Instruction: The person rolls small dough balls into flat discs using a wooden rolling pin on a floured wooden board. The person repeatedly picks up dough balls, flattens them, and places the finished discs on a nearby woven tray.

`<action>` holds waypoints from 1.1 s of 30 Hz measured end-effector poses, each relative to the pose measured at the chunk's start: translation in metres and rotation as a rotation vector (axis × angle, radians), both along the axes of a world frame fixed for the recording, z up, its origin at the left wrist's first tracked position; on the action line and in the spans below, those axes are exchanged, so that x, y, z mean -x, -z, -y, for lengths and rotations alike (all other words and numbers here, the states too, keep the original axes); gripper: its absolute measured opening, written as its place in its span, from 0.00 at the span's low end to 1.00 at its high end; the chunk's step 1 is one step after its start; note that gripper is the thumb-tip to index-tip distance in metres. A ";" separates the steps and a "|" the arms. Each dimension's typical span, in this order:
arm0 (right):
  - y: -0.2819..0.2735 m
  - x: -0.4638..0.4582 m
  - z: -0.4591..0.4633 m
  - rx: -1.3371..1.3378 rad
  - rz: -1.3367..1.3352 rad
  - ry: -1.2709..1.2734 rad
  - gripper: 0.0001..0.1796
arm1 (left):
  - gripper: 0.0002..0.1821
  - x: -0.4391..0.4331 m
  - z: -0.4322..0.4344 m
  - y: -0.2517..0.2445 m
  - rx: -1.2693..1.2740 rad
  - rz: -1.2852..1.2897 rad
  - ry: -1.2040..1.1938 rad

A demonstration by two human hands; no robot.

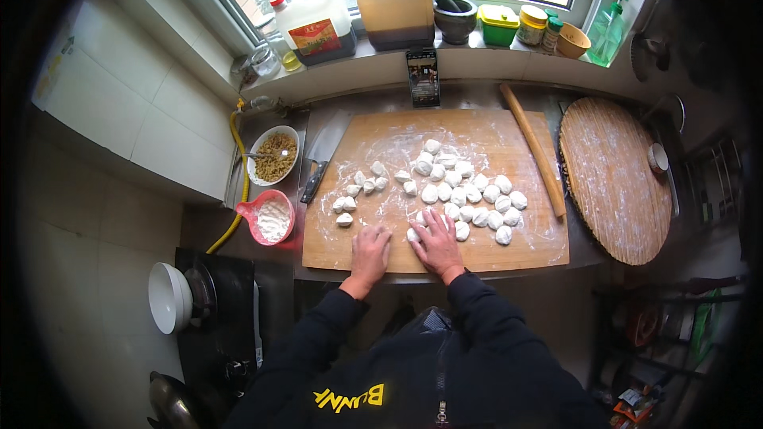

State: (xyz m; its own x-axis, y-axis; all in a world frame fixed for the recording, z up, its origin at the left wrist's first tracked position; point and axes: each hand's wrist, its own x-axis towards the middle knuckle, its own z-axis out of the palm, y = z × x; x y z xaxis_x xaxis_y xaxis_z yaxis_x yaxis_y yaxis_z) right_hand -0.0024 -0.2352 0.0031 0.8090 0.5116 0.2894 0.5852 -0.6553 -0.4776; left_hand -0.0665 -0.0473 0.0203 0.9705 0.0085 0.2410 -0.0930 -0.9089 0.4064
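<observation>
A wooden cutting board (393, 253) dusted with flour lies before me. Floured dough pieces (458, 195) are grouped on its middle and right, with several smaller ones (369, 185) towards the left. My left hand (371, 253) rests near the board's front edge, its fingers bent downward; whether anything is under them is hidden. Just to its right, my right hand (440, 244) lies with fingers spread on dough pieces at the front of the larger group, partly covering them. A wooden rolling pin (533, 152) lies along the board's right side.
On the left are a cleaver (322, 152), a bowl of filling (273, 158) with a utensil in it, and a pink scoop (252, 210) of flour. A phone (423, 78) stands behind the board. A round slatted tray (617, 190) holding a small cup (657, 158) is at right.
</observation>
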 end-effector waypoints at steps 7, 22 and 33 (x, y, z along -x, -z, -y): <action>-0.001 0.001 0.000 -0.023 0.004 0.002 0.23 | 0.29 -0.036 0.013 0.016 -0.120 -0.020 -0.106; 0.002 -0.002 -0.001 0.076 0.068 0.007 0.27 | 0.15 -0.015 -0.016 0.027 0.412 -0.127 -0.517; 0.002 0.000 0.000 0.161 0.003 -0.022 0.28 | 0.13 -0.014 -0.054 0.005 0.007 0.235 -0.312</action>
